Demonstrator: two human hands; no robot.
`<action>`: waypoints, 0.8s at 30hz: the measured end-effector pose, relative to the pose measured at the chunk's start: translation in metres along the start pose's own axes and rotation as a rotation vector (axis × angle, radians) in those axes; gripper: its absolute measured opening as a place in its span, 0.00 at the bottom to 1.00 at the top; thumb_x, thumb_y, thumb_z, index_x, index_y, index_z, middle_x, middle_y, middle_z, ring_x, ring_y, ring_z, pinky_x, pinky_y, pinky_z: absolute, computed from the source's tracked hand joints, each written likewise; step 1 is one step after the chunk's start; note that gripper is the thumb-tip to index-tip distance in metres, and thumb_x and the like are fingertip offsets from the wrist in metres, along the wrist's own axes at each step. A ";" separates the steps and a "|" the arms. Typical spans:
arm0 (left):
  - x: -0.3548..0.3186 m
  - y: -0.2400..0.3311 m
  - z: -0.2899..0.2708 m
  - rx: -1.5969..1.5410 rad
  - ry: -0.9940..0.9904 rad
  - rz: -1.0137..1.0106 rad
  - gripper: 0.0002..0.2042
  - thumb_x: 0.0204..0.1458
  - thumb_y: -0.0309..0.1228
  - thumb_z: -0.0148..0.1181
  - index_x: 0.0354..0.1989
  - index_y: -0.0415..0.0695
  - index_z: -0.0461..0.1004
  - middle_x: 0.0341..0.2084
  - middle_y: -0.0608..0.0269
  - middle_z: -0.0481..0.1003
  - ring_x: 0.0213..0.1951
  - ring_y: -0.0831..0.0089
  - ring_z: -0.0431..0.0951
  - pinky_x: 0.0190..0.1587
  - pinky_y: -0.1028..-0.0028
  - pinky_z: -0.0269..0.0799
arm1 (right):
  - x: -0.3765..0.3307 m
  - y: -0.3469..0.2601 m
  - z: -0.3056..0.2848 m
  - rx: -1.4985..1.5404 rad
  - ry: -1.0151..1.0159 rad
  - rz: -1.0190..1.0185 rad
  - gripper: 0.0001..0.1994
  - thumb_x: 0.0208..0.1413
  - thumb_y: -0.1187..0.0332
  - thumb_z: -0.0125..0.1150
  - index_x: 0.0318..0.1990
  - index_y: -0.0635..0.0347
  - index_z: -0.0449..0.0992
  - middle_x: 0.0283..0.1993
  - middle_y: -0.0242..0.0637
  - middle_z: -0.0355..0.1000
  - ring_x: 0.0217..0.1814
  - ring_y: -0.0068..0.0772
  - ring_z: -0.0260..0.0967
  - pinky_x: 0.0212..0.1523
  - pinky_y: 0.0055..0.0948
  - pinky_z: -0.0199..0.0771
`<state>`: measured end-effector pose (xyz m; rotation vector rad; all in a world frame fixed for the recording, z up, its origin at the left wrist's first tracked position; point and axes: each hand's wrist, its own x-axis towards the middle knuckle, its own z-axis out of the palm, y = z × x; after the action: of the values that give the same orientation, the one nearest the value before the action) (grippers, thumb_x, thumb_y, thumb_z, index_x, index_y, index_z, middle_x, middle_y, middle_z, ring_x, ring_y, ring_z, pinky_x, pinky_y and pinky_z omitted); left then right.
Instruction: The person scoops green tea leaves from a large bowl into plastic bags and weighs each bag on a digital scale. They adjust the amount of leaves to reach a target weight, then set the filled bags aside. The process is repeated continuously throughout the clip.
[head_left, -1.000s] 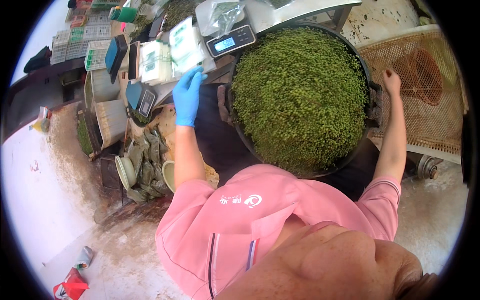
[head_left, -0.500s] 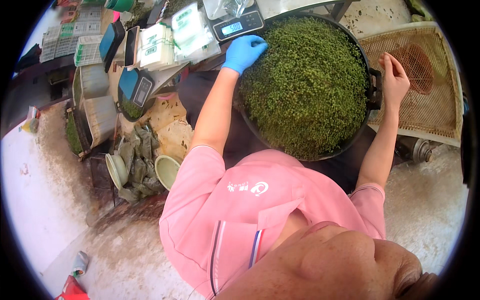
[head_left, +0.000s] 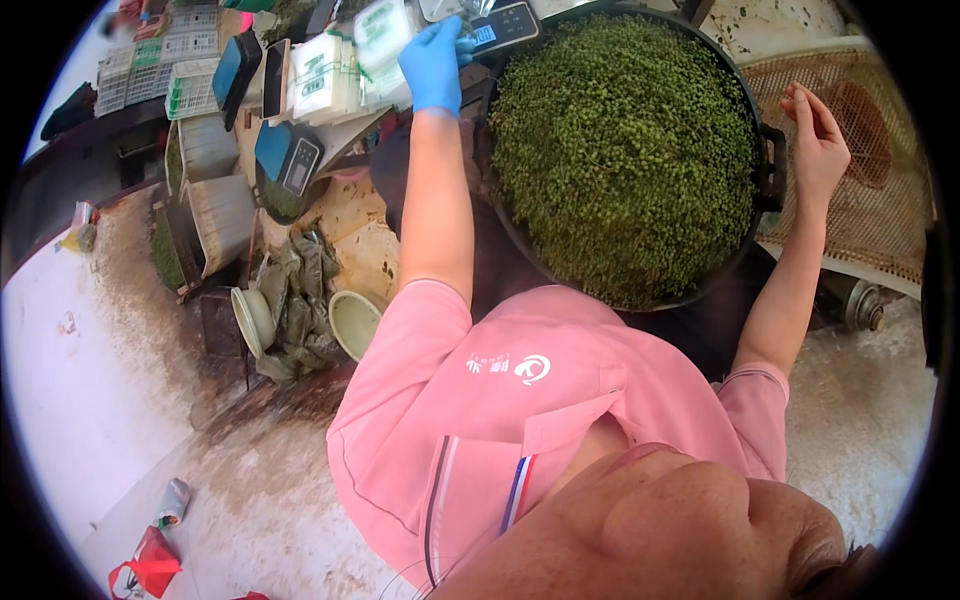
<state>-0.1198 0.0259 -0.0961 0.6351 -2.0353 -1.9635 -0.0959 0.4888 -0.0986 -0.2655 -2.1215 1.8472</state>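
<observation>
My left hand, in a blue glove, is at the near left side of a digital scale. Its fingers are bent together, and what they hold, if anything, is hidden. Clear plastic lies on the scale, just beyond the fingertips. A black basin heaped with small green buds or berries stands in front of me. Beyond its right handle, my bare right hand is raised with curled fingers, thumb against the fingertips. Anything pinched there is too small to make out.
Stacks of printed plastic pouches lie left of the scale, beside a phone-like device. A second scale sits lower left. Pale bowls are by the floor. A mesh tray is at right.
My left hand has moved from the basin's far left rim leftward and away to the scale. My right hand stays raised beside the basin. The whole view has shifted slightly.
</observation>
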 end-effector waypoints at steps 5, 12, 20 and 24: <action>0.037 -0.026 0.015 0.564 0.132 0.413 0.13 0.60 0.32 0.56 0.48 0.38 0.79 0.38 0.47 0.79 0.41 0.55 0.79 0.44 0.63 0.73 | 0.002 0.003 -0.002 -0.022 -0.012 0.006 0.14 0.63 0.65 0.65 0.51 0.65 0.82 0.48 0.36 0.82 0.49 0.25 0.79 0.52 0.24 0.77; 0.000 -0.030 -0.003 0.704 0.144 0.699 0.18 0.61 0.29 0.57 0.57 0.34 0.74 0.40 0.50 0.81 0.37 0.63 0.82 0.39 0.70 0.76 | 0.004 0.008 -0.005 -0.070 -0.011 -0.011 0.14 0.64 0.64 0.65 0.52 0.63 0.82 0.49 0.35 0.82 0.49 0.23 0.79 0.52 0.24 0.76; -0.046 -0.016 -0.029 0.463 0.057 0.390 0.19 0.60 0.28 0.60 0.59 0.33 0.73 0.44 0.50 0.81 0.38 0.70 0.83 0.42 0.71 0.78 | 0.001 0.008 -0.004 -0.074 -0.030 -0.021 0.14 0.64 0.64 0.65 0.51 0.63 0.82 0.48 0.35 0.82 0.49 0.23 0.79 0.52 0.23 0.76; -0.041 -0.021 -0.042 0.563 0.057 0.455 0.20 0.60 0.27 0.60 0.60 0.34 0.73 0.46 0.53 0.81 0.40 0.74 0.83 0.42 0.75 0.77 | 0.002 0.010 -0.002 -0.085 -0.045 -0.029 0.14 0.64 0.65 0.65 0.51 0.64 0.82 0.48 0.35 0.82 0.49 0.24 0.79 0.52 0.23 0.76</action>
<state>-0.0622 0.0079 -0.1091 0.2772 -2.4350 -1.1145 -0.0973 0.4930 -0.1083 -0.2125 -2.2257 1.7652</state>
